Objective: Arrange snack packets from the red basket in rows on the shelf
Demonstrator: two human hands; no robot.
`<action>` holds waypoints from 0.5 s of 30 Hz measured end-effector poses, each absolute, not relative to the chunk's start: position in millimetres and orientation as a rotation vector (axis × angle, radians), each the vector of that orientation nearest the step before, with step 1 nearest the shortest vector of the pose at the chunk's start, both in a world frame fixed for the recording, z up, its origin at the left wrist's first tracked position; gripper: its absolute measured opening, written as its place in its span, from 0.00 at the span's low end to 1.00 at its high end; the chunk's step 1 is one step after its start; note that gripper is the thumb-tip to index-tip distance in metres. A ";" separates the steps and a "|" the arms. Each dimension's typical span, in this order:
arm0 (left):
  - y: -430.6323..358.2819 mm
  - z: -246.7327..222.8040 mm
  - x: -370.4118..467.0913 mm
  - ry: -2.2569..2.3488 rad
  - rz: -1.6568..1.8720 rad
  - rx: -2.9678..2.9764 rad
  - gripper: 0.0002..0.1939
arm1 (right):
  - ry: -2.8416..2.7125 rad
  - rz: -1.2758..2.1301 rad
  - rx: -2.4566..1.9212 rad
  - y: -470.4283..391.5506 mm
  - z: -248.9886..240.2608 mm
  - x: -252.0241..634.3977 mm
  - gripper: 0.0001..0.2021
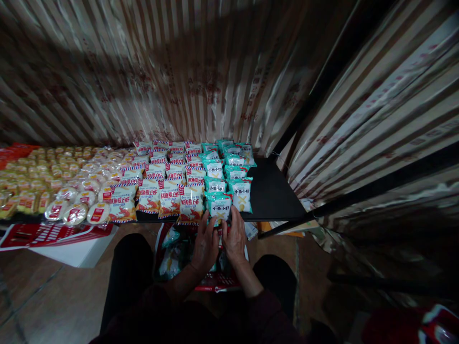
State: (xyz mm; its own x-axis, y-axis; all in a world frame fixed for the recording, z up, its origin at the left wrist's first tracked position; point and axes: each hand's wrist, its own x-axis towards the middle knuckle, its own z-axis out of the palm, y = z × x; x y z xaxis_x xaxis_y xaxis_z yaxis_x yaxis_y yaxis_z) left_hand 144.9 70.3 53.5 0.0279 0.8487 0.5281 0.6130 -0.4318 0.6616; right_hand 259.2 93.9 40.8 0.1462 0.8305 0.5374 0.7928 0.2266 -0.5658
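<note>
At the front edge of a black shelf (272,191), a teal and white snack bag (219,208) stands upright between my two hands. My left hand (205,246) has its fingers on the bag's lower left side, and my right hand (234,234) holds its right side. Behind and right of it are more teal bags (242,195) in two columns. Rows of white and orange snack bags (170,197) stand directly to the left. Below my hands, a red basket (218,288) on the floor between my knees holds several teal bags (171,262).
Farther left on the shelf lie round wrapped snacks (76,213) and yellow wrapped snacks (27,203). A striped curtain (201,71) hangs behind. Dark metal bars (376,179) frame the right side. A white box (84,251) with red printing sits under the shelf at left.
</note>
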 end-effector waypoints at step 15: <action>86.8 54.8 143.6 1.534 1.378 2.084 0.22 | -1.697 0.005 -1.492 97.9 36.2 248.8 0.29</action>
